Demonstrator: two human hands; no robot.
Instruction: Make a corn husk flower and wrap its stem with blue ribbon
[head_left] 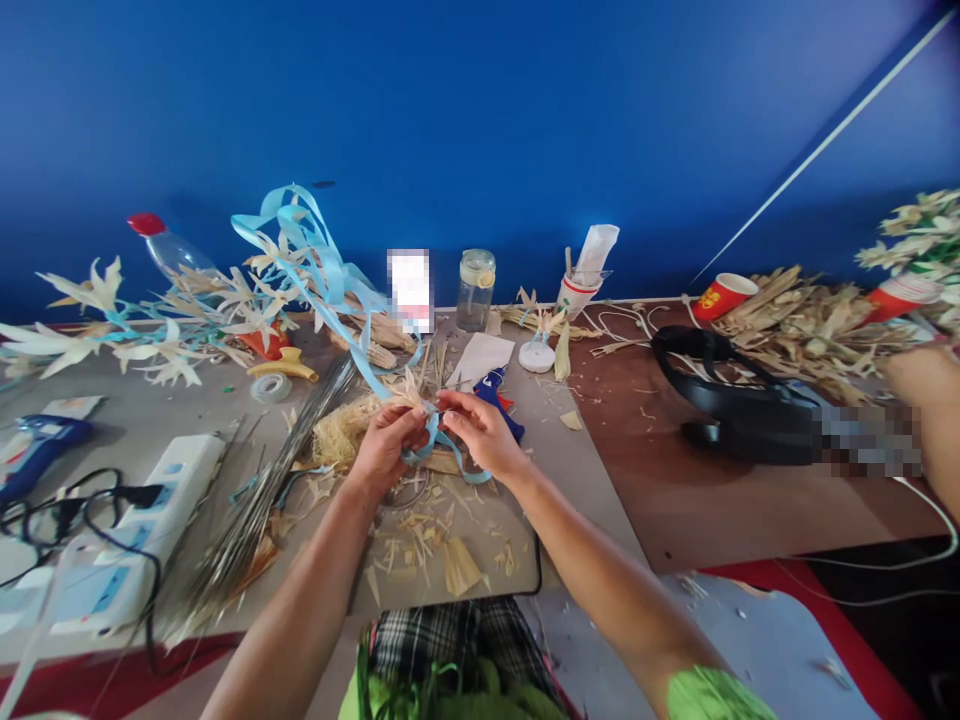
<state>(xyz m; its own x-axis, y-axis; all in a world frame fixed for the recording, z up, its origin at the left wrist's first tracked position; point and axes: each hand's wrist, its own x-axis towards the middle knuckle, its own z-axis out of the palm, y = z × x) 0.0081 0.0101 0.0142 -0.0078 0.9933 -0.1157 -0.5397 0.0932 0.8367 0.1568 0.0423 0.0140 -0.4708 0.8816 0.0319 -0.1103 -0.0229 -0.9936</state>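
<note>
In the middle of the table, my left hand [394, 435] is closed in a pinch on a small corn-husk flower [407, 388], its pale petals rising above the fingers. My right hand [480, 430] meets it from the right, thumb and fingertips closed on a light blue ribbon [433, 432] at the flower's base. One length of that ribbon loops below both hands, and another runs up to a big curled heap at the back left. Beneath the hands lie husk scraps [420, 540] on a grey board [491, 585]. Tangled fibre [341, 435] lies just left of my left hand.
Left of my hands lie thin wires [277, 480], a power strip [161, 520], a blue glue gun [45, 450] and finished husk flowers [165, 350]. Behind stand a glass jar [476, 290] and a paper cup [577, 295]. A black headset [742, 400] and another person's arm [930, 400] are at right.
</note>
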